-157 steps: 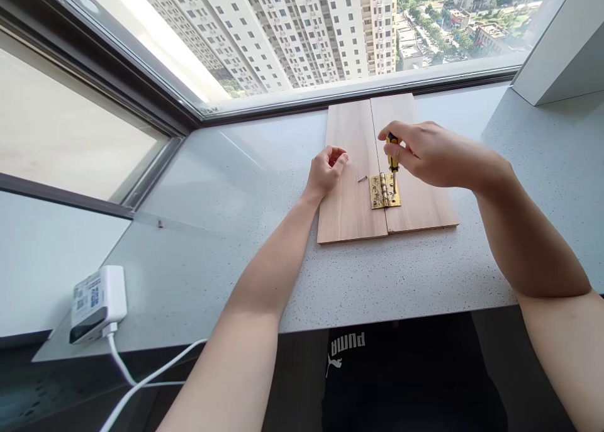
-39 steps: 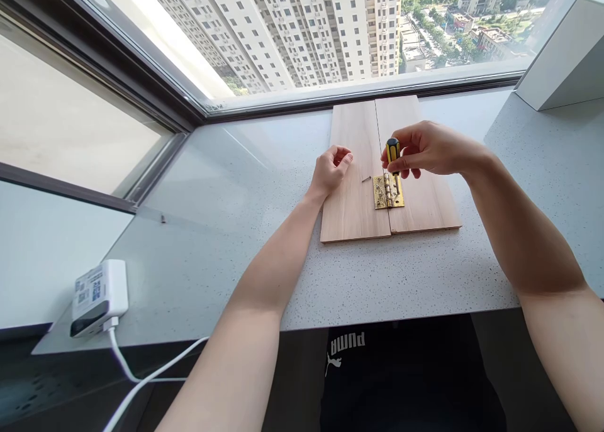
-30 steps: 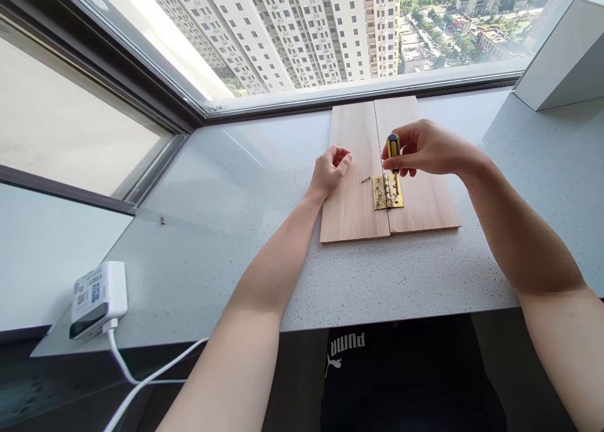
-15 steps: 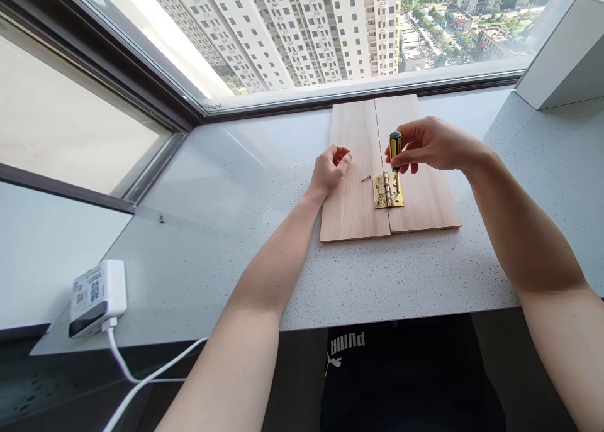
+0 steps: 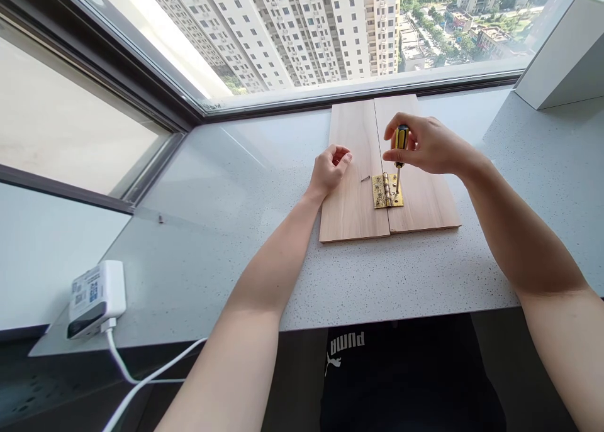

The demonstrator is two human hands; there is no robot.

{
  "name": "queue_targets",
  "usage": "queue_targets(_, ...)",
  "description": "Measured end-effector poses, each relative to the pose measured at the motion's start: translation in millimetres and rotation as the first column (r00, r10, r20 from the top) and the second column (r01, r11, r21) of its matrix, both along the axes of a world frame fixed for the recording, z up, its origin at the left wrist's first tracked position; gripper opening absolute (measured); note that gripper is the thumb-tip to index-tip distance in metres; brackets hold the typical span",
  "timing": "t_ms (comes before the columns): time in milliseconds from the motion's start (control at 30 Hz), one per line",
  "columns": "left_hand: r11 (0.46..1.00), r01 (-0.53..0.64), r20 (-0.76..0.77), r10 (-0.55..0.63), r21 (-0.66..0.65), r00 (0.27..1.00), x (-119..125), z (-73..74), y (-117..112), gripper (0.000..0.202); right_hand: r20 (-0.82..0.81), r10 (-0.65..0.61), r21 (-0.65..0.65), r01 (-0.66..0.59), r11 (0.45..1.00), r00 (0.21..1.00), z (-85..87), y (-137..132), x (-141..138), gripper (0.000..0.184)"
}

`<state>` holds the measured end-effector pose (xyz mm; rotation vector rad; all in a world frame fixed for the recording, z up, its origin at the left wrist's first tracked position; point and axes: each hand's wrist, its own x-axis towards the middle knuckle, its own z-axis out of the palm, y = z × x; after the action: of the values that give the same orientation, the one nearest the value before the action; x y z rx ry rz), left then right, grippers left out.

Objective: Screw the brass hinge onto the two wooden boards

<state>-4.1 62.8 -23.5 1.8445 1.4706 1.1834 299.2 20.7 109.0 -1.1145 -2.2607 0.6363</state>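
My right hand (image 5: 418, 141) grips the yellow and black handle of a screwdriver (image 5: 401, 138) between thumb and fingers. Its shaft points down, slightly tilted, and the tip meets the right leaf of a brass-coloured hinge (image 5: 381, 193). The hinge lies open across the seam between the left wooden board (image 5: 352, 212) and the right wooden board (image 5: 427, 205). With fingers curled, my left hand (image 5: 331, 168) rests at the left board's outer edge; what is inside it, if anything, is hidden. A small screw (image 5: 365, 178) lies on the left board, just left of the hinge.
The boards lie on a speckled pale countertop (image 5: 226, 249) against the window frame (image 5: 268, 110). A white device (image 5: 106, 290) with a white cable (image 5: 155, 374) sits at the counter's left end. A white box-like block (image 5: 561, 55) stands at the back right.
My right hand has shifted its fingers around the screwdriver handle, and the handle's top leans slightly more to the right. My left hand, the hinge and the boards have stayed in place.
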Motion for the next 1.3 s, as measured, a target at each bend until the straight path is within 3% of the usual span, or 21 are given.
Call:
queue_targets(200, 1.000, 0.011, 0.004, -0.011, 0.011, 1.000, -0.7, -1.0, 0.9, 0.013, -0.193, 0.137, -0.140, -0.165, 0.976, 0.972, -6.8, 0.4, -2.0, 0.041)
queue_targets(367, 1.000, 0.004, 0.005, -0.004, 0.003, 1.000, 0.4, -1.0, 1.6, 0.013, -0.209, 0.274, -0.380, -0.336, 0.862, 0.939, 6.1, 0.7, 11.9, 0.043)
queue_targets(433, 1.000, 0.001, 0.008, -0.001, -0.001, 1.000, 1.0, -0.7, 1.4, 0.013, -0.236, 0.275, -0.411, -0.352, 0.841, 0.932, 10.2, 0.1, 14.9, 0.046)
queue_targets(667, 1.000, -0.005, 0.007, 0.005, -0.009, 1.000, 0.9, -0.3, 0.8, 0.014, -0.148, 0.160, -0.301, -0.198, 0.933, 0.976, 13.4, -5.4, 7.0, 0.043)
queue_targets(867, 1.000, -0.015, -0.006, 0.014, -0.008, 1.000, 0.3, -0.5, 0.7, 0.012, -0.016, 0.053, -0.028, -0.054, 0.998, 0.998, 11.6, -10.4, -2.4, 0.044)
queue_targets(1000, 1.000, -0.022, -0.010, 0.022, 0.001, 1.000, 1.4, 0.3, -0.1, 0.012, 0.068, -0.037, 0.077, 0.032, 0.997, 0.997, 10.9, -15.2, -10.8, 0.055)
queue_targets(1167, 1.000, -0.028, 0.002, 0.028, -0.003, 1.000, 2.8, 1.4, -0.3, 0.012, 0.078, -0.185, 0.096, 0.177, 0.980, 0.980, 7.5, -22.1, -17.8, 0.047)
queue_targets(1300, 1.000, -0.026, 0.007, 0.026, -0.012, 1.000, 2.4, 1.8, -0.4, 0.014, 0.075, -0.308, 0.153, 0.294, 0.943, 0.948, -0.7, -23.0, -14.7, 0.052)
